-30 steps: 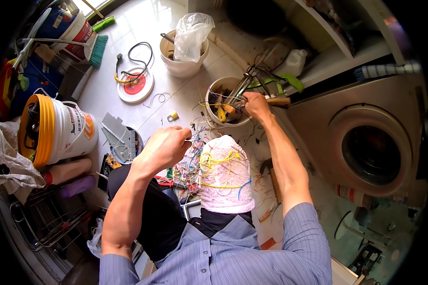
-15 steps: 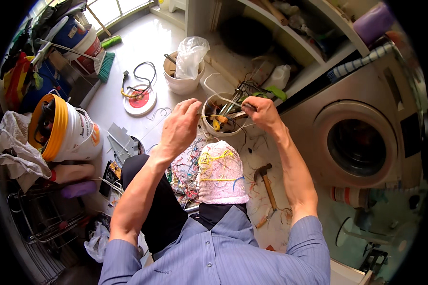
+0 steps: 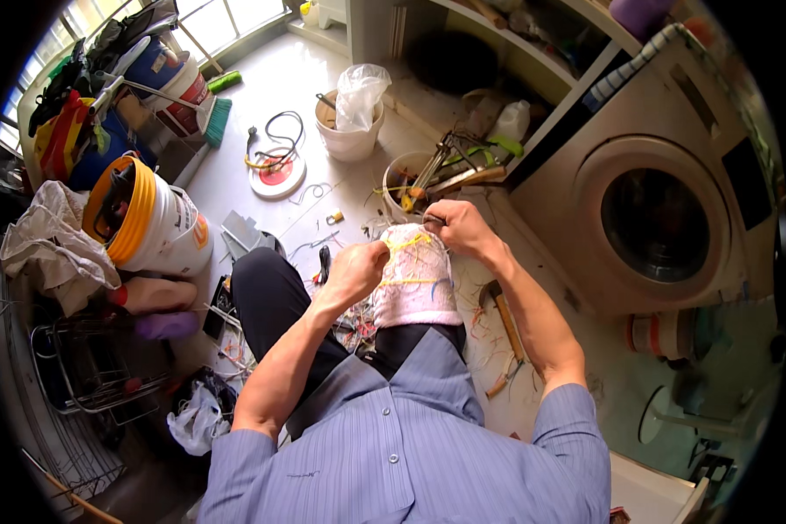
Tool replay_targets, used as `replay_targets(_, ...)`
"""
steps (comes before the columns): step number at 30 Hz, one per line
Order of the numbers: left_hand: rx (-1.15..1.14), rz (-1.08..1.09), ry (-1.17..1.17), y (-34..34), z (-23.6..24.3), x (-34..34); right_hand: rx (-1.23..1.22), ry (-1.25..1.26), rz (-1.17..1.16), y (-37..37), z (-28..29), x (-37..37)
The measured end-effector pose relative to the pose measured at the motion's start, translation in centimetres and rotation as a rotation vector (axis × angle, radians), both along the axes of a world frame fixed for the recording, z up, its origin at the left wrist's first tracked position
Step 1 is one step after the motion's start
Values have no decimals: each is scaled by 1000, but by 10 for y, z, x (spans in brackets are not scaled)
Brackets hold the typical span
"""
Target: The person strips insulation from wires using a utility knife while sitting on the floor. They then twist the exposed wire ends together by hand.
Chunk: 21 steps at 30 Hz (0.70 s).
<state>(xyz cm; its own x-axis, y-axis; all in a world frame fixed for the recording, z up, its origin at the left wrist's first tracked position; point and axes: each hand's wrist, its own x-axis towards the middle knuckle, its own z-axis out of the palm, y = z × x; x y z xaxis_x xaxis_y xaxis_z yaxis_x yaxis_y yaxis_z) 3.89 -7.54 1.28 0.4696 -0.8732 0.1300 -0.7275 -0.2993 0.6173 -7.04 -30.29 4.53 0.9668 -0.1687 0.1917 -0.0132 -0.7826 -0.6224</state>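
Both my hands are at a pale pink cloth pad [image 3: 417,306] over my right knee, with tangled yellow strands [image 3: 406,283] on it. My left hand [image 3: 358,271] is closed at its left edge, fingertips pinched on something I cannot make out. Near the pad's top my right hand [image 3: 458,229] grips a small dark object, its kind unclear. Just beyond stands a white bucket [image 3: 395,199] of tools and wire. Tangled wires [image 3: 358,323] lie left of the pad, and a wooden-handled hammer [image 3: 508,327] lies on the floor to its right.
A washing machine [image 3: 637,218] and shelving [image 3: 533,35] stand at the right. At the left are stacked buckets [image 3: 166,227], brooms [image 3: 214,122] and a wire rack [image 3: 87,367]. Further ahead are a bagged bucket [image 3: 349,135] and a coiled cord [image 3: 271,162] on a round lid.
Both hands have come down from above the tool bucket to the pink pad. The pale cable seen between them half a second ago is now hard to see. The view has shifted.
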Motion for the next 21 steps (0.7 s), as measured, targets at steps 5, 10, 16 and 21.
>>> replay_targets(5, 45, 139, 348, 1, 11, -1, 858, 57, -339, -25, 38, -13)
replay_targets(10, -52, 161, 554, -22, 34, -3, 1241, -253, -271, 14, 12, -39)
replay_targets(16, -211, 207, 852, -7, 14, 11, 288, -119, -439, 37, -72, -23)
replay_targets(21, -270, 279, 927, 19, 19, 30, -485, 92, -216, 92, -66, -1)
